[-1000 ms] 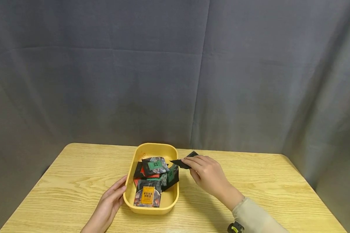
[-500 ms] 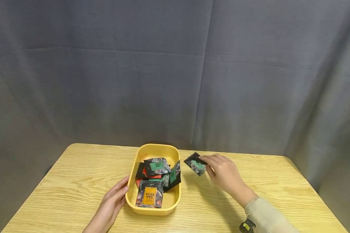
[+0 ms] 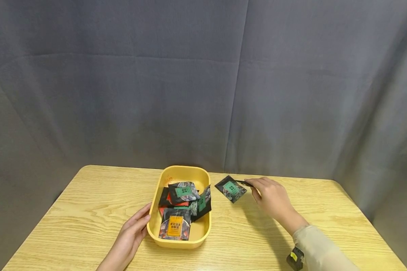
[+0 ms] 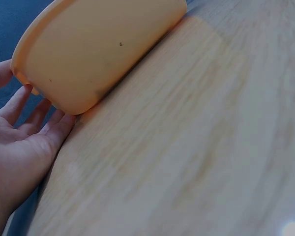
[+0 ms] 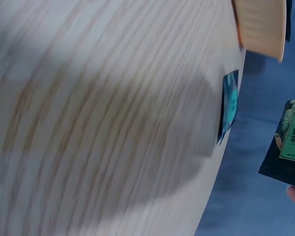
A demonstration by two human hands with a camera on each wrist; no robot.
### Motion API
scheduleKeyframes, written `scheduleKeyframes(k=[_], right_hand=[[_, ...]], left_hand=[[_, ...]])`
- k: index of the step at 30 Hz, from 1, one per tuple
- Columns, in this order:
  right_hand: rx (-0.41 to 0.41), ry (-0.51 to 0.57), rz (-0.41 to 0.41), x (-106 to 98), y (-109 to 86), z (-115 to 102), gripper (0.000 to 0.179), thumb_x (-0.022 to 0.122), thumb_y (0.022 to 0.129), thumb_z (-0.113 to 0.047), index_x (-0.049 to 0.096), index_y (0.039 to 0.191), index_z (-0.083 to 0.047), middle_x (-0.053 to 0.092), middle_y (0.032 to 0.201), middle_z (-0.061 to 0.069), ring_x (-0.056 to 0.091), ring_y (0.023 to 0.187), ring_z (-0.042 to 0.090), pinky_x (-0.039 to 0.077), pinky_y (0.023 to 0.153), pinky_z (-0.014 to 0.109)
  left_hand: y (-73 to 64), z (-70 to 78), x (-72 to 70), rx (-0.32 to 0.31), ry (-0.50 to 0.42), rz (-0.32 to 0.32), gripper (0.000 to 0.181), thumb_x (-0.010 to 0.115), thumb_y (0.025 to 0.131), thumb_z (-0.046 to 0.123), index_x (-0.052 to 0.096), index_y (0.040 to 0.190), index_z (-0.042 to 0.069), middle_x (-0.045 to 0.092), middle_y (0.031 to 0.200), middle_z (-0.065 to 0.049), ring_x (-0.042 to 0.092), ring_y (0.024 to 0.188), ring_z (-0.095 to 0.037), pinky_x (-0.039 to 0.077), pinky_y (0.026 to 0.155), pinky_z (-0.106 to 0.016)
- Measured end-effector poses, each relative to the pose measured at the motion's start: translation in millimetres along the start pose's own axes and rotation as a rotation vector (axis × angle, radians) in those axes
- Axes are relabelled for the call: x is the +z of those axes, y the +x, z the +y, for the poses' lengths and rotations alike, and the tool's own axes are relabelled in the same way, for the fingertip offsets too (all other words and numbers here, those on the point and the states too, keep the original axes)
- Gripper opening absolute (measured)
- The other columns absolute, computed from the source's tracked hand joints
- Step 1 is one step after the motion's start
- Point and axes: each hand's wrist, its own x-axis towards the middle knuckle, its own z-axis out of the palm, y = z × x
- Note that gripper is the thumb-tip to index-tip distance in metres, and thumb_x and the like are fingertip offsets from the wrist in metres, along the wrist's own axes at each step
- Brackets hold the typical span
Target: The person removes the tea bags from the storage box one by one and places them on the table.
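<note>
A yellow plastic bin [image 3: 178,244] holds several flat black sachets, among them an orange-labelled sachet [image 3: 174,224] at the near end and a green-labelled one [image 3: 184,192] on top of the pile. My left hand [image 3: 130,233] touches the bin's left side, its fingers lightly bent against the wall in the left wrist view. To the right of the bin, a green-labelled sachet [image 3: 231,189] lies flat on the table. Just right of it, my right hand [image 3: 273,197] pinches another sachet [image 5: 287,142], whose green label shows in the right wrist view.
Wood-grain table [image 3: 84,214] spreads around the bin, with rounded far corners. A grey curtain [image 3: 176,94] hangs close behind its far edge.
The right hand has moved right, away from the bin. A green-labelled sachet it carried now lies on the table, while another stays in its fingers. The left hand stays at the bin.
</note>
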Motion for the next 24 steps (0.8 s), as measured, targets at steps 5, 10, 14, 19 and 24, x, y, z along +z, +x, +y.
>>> scheduleKeyframes(k=[5, 10, 14, 19, 24], right_hand=[[0.021, -0.024, -0.039, 1.6, -5.2, 11.5, 0.026, 0.072, 0.084, -0.004, 0.075, 0.109, -0.009, 0.075, 0.098, 0.006, 0.069, 0.084, 0.025, 0.057, 0.064, 0.043], [0.027, -0.05, -0.063, 4.6, -12.0, 23.5, 0.027, 0.072, 0.083, -0.003, 0.075, 0.109, -0.008, 0.075, 0.099, 0.006, 0.069, 0.085, 0.025, 0.057, 0.066, 0.043], [0.023, -0.061, -0.077, 6.8, -17.1, 30.1, 0.027, 0.074, 0.082, -0.003, 0.075, 0.108, -0.007, 0.075, 0.097, 0.007, 0.069, 0.084, 0.025, 0.057, 0.067, 0.043], [0.025, -0.07, -0.108, 9.0, -20.4, 36.4, 0.027, 0.073, 0.082, -0.003, 0.075, 0.109, -0.006, 0.074, 0.096, 0.008, 0.069, 0.084, 0.026, 0.057, 0.067, 0.044], [0.017, -0.069, -0.138, 12.1, -22.3, 44.2, 0.028, 0.069, 0.082, -0.001, 0.074, 0.109, -0.005, 0.074, 0.096, 0.009, 0.068, 0.084, 0.027, 0.057, 0.066, 0.044]], left_hand=[[0.0, -0.6, -0.6, 0.009, -0.001, -0.006, 0.062, 0.053, 0.101, 0.018, 0.027, 0.154, -0.002, 0.026, 0.158, -0.018, 0.049, 0.125, -0.007, 0.043, 0.098, -0.018], [-0.1, -1.1, 0.3, 0.023, 0.0, -0.013, 0.06, 0.052, 0.102, 0.017, 0.028, 0.154, -0.002, 0.027, 0.158, -0.019, 0.049, 0.125, -0.009, 0.044, 0.099, -0.02], [-0.6, -1.6, 0.6, 0.03, -0.008, -0.016, 0.06, 0.051, 0.102, 0.016, 0.027, 0.154, -0.002, 0.027, 0.158, -0.02, 0.051, 0.122, -0.007, 0.044, 0.098, -0.019], [-0.1, -1.8, 0.1, 0.037, -0.017, -0.017, 0.059, 0.051, 0.102, 0.015, 0.029, 0.153, -0.003, 0.027, 0.157, -0.019, 0.052, 0.121, -0.006, 0.044, 0.098, -0.019], [-0.1, -0.8, -0.1, 0.028, -0.02, -0.009, 0.061, 0.053, 0.101, 0.017, 0.029, 0.153, -0.002, 0.028, 0.158, -0.018, 0.051, 0.122, -0.005, 0.044, 0.098, -0.019]])
